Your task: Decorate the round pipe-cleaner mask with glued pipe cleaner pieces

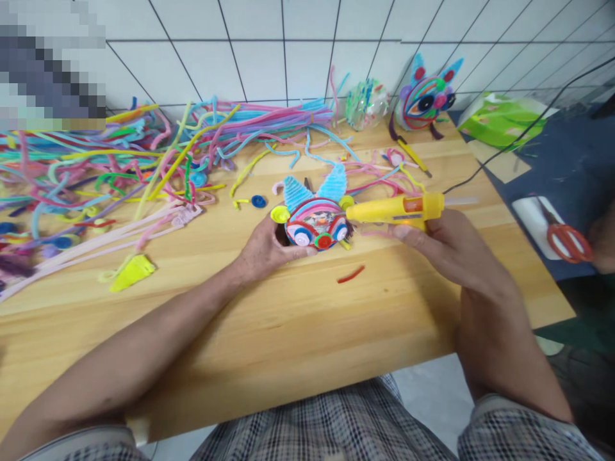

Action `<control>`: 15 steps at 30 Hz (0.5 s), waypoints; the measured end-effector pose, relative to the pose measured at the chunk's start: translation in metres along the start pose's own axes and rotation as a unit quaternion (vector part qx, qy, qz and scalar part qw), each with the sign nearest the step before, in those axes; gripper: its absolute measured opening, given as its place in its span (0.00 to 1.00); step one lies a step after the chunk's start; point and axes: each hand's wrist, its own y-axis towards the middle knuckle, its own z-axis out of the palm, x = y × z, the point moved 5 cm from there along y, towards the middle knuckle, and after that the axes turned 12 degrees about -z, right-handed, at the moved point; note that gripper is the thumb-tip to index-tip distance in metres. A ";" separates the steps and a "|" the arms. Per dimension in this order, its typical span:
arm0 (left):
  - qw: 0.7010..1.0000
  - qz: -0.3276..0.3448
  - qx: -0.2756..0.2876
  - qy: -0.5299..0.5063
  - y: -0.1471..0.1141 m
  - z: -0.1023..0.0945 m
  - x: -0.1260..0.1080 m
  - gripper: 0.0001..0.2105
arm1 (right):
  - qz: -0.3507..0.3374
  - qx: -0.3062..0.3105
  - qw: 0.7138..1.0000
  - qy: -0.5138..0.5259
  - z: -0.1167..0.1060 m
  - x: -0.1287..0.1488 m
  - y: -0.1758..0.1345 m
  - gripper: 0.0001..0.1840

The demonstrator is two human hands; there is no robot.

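My left hand (266, 251) is wrapped round the left side of a pipe-cleaner animal head (321, 221) on the table, with its thumb along the bottom edge. The head has two blue ears, coiled white-and-blue eyes, a red nose ringed in green and yellow coils at the sides. In my right hand (442, 243) is a yellow hot glue gun (394, 210), a clear glue stick poking out of its back. Its nozzle points left and meets the right side of the head near the yellow coil; whether they touch I cannot tell.
Loose pipe cleaners (278, 118) pile up at the back and left. A similar finished-looking head (425, 99) stands at the back right, beside a clear ball (368, 105). Red-handled scissors (569, 240) lie right. A black cord (509, 144) runs from the glue gun.
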 end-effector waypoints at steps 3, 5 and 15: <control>1.000 0.001 0.002 0.001 0.000 -0.001 0.002 0.43 | 0.029 0.029 0.999 0.011 0.001 -0.002 0.000 0.41; 1.000 0.002 0.001 0.005 -0.001 -0.001 0.002 0.43 | 0.036 0.032 0.999 0.007 0.000 -0.003 0.001 0.41; 1.000 -0.007 -0.005 0.014 -0.001 -0.002 0.004 0.43 | 0.030 0.030 0.999 0.007 0.003 0.000 -0.001 0.40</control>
